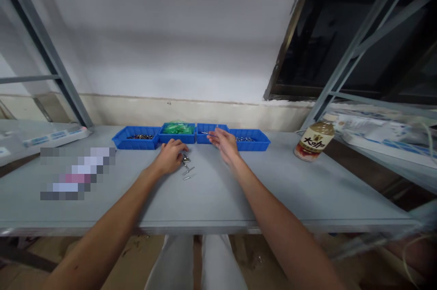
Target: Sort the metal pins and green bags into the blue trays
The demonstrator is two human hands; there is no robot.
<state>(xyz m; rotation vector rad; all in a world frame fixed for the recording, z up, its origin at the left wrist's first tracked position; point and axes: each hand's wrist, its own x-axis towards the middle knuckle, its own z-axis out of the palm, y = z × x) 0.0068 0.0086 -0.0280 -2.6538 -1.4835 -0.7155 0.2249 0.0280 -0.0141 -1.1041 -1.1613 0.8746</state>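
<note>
1. The left hand (170, 155) rests knuckles up on the table (239, 194), with its fingers curled down over a small cluster of metal pins (187, 171); whether it pinches one of them cannot be told
2. The right hand (223, 144) is open with its fingers spread and loose. It hovers at the front edge of the third tray (204, 139) and has nothing visible in its grip
3. Only a few pins lie loose on the table, just in front of the trays and between the two hands, a couple of them clear of the left fingers
4. Four blue trays stand in a row against the wall: the first tray (136, 145) holds dark small parts, the second tray (177, 139) green pieces (178, 129), and the third and the fourth tray (252, 146) thin metal bits
5. As a judgement, the work looks early: the handful of pins out on the table is small and every tray has stock in it, and no finished pile or assembled piece shows anywhere
6. A bottle (316, 140) stands well off to the right and a power strip (56, 135) lies far left; both are apart from the hands
</note>
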